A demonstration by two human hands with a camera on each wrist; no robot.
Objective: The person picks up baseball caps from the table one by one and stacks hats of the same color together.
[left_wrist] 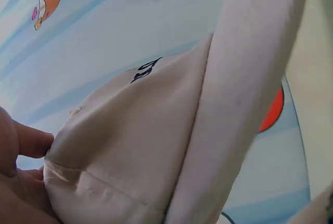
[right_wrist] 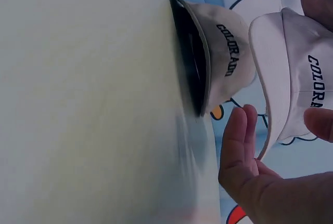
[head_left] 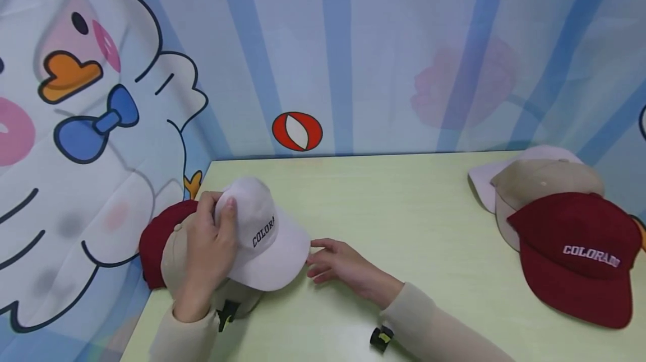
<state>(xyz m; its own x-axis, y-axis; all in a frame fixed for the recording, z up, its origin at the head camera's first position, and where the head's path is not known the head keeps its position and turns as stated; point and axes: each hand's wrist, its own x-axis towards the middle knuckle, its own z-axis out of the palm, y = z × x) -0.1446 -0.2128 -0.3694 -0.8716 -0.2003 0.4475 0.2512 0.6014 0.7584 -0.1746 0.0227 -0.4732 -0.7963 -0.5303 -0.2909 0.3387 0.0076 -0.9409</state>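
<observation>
A white baseball cap with dark lettering is held up over the left side of the table. My left hand grips it by the crown, thumb on the near side; the left wrist view shows the cap's side from close by. My right hand is at the brim's right edge, fingers fairly straight. In the right wrist view the fingers lie at the brim's edge, and whether they touch it I cannot tell. Under the white cap sits a beige cap, with a dark red cap behind it.
At the table's right end lie a dark red cap lettered COLORADO, a beige cap and a white cap, overlapping. A printed cloth backdrop rises along the back and left of the pale table.
</observation>
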